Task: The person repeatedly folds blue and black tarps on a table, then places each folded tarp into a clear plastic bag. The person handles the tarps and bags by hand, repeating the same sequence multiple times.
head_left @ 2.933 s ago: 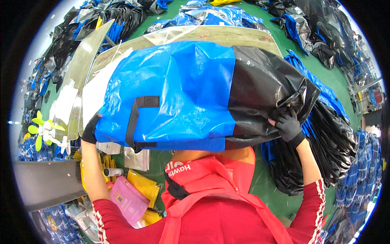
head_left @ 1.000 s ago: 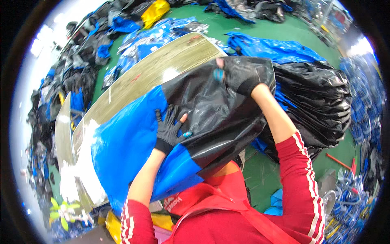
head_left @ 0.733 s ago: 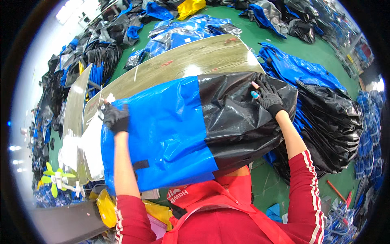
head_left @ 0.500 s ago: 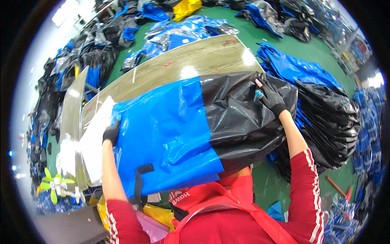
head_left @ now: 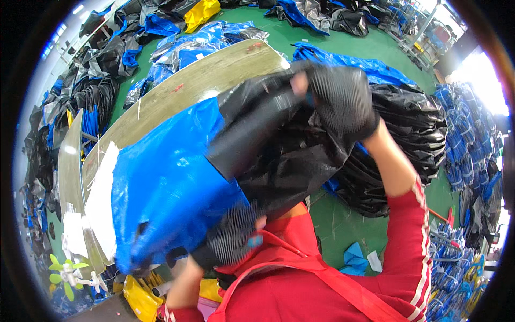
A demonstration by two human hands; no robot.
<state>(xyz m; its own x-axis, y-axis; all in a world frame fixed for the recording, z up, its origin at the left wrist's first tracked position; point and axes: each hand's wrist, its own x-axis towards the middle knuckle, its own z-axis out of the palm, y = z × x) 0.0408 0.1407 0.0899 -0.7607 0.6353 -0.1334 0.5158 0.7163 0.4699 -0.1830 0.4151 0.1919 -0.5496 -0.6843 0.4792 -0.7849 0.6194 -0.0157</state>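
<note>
A large plastic sheet bag, half blue and half black, lies across the light wood-grain tabletop and hangs over its near side. My right hand, in a black ribbed glove with bare fingertips, is closed on the bag's black part at the far right, where the material is pulled up in folds. At the near edge of the blue part is my left hand, gloved alike. Motion smears its fingers, so its hold on the bag cannot be made out.
Right of the table lies a thick stack of black and blue bags. More bags are heaped at the left. A white sheet sits on the table's left end, near a small green-bladed fan. Blue bundles stand far right.
My left hand has gone from the bag's left edge to its near edge. My right hand has risen, moved left and lifted the black part into folds. The view has shifted right.
</note>
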